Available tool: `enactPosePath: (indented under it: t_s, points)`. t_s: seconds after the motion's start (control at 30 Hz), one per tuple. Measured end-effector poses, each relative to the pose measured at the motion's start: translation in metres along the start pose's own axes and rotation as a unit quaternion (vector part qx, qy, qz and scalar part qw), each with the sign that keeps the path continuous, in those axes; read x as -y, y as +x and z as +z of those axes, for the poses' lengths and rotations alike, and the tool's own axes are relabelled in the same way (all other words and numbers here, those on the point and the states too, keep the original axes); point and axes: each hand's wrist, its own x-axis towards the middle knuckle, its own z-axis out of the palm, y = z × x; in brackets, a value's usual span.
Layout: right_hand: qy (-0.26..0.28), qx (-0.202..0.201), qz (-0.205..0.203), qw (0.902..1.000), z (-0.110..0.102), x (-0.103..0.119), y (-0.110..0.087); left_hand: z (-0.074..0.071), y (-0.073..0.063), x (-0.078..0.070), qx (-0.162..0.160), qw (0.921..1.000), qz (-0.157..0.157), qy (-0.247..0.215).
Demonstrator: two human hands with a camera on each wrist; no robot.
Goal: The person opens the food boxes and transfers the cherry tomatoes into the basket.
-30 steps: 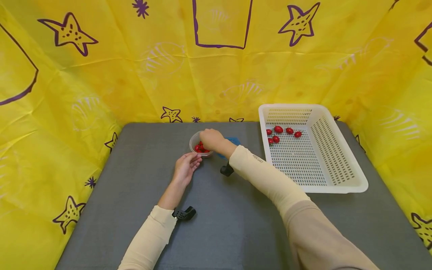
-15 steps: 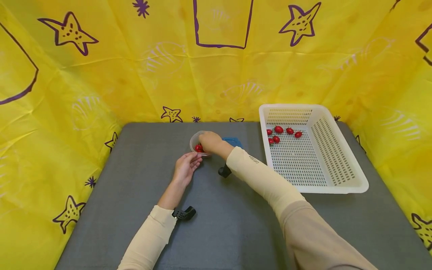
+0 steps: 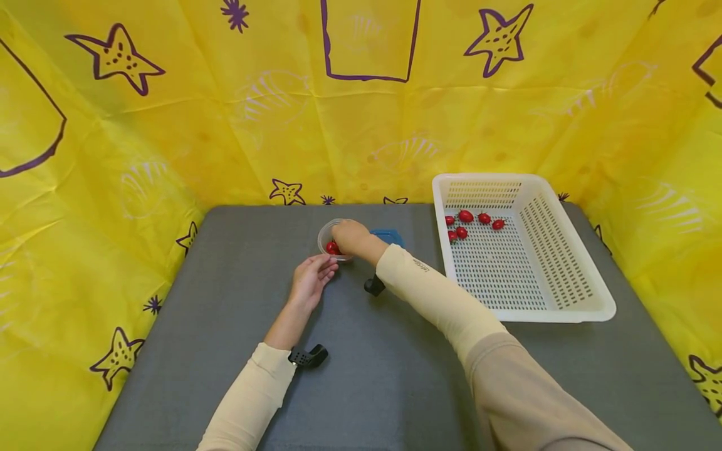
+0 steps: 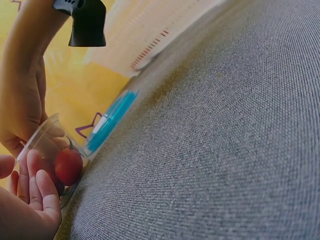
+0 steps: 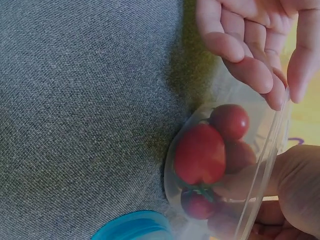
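A clear round plastic tub point(image 3: 323, 237) with several cherry tomatoes point(image 5: 200, 154) inside stands on the grey table. My left hand point(image 3: 309, 280) pinches the tub's near rim between thumb and fingertips. From the right, my right hand point(image 3: 351, 237) reaches over the rim, its fingers down inside among the tomatoes. In the right wrist view, a finger point(image 5: 250, 182) shows through the wall beside the large tomato. I cannot tell whether the right fingers grip a tomato, since the hand and tub wall cover them.
A blue lid point(image 3: 388, 236) lies just right of the tub, partly behind the right wrist. Further right stands a white perforated basket point(image 3: 581, 269) with several cherry tomatoes point(image 3: 465, 216) at its back left. A yellow patterned cloth point(image 3: 361, 144) hangs behind the grey table point(image 3: 242, 250).
My right hand has lowered from above the tub's rim into the tub, covering more of the tomatoes, then stayed there. The left hand keeps its hold on the rim.
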Motion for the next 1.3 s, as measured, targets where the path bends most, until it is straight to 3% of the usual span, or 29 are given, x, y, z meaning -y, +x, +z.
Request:
enactPosePath:
  t_s: [0.53, 1.3]
  points:
    - [0.033, -0.033, 0.012, 0.9988, 0.01, -0.002, 0.006, -0.001, 0.0, -0.002, 0.001, 1.0, 0.0, 0.005]
    - [0.026, -0.016, 0.011, 0.9995, 0.008, -0.002, 0.007, -0.002, 0.001, -0.001, 0.002, 1.0, 0.001, 0.005]
